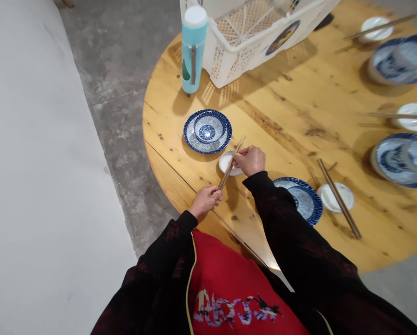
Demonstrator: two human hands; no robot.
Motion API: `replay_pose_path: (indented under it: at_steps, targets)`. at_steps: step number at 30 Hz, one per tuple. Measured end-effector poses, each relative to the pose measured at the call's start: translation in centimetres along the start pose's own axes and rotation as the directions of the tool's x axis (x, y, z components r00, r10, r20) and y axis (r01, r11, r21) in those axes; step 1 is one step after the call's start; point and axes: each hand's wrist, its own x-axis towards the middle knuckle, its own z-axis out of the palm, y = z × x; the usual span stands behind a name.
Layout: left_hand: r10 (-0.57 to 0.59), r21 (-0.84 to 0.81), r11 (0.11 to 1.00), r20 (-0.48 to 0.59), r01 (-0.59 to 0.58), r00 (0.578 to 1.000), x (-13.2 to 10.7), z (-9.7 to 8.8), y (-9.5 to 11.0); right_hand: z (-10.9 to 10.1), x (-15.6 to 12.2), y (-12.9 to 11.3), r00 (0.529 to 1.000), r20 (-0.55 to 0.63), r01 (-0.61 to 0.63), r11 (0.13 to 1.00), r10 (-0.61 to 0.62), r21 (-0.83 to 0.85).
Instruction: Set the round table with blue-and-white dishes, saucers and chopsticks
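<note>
Left hand (206, 200): fingers pinched on chopsticks (227, 173), near end
Right hand (252, 160): fingers pinched around their upper part
White dish (224, 162): beneath (patterned plate (207, 148) adjacent)

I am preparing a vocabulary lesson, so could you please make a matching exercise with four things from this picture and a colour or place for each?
1. left hand
2. right hand
3. bottle
4. plastic crate

A. white, with openwork walls
B. at the near end of the chopsticks
C. light blue, with a white cap
D. farther up those chopsticks, by a small white dish

Pairs: 1-B, 2-D, 3-C, 4-A
</note>
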Motion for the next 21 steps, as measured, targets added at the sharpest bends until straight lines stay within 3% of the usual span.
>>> replay_pose_path:
  at_steps: [3,7,12,17,21]
  targets:
    - [0.015,0.048,0.999,0.001,-0.015,1.0,-0.1,-0.1,0.4,-0.4,-0.6,-0.4,0.994,-0.03,-0.101,0.995,0.102,0.027]
    - [0.04,0.137,0.99,-0.022,-0.036,0.999,-0.6,-0.5,1.3,-1.3,-1.6,0.0,0.993,-0.046,-0.1,0.99,0.105,0.094]
    - [0.204,0.385,0.909,-0.068,-0.163,0.977,-1.1,-1.4,2.0,-2.2,-3.2,1.4,0.992,-0.035,-0.109,0.966,0.12,0.235]
    - [0.213,0.455,0.88,-0.117,-0.139,0.97,-1.2,-1.9,2.1,-2.3,-5.6,2.9,0.994,-0.027,-0.088,0.944,0.102,0.319]
    - [0.253,0.577,0.808,-0.156,-0.12,0.955,-1.0,-2.0,2.6,-2.0,-8.7,4.0,0.996,-0.01,-0.079,0.935,0.088,0.345]
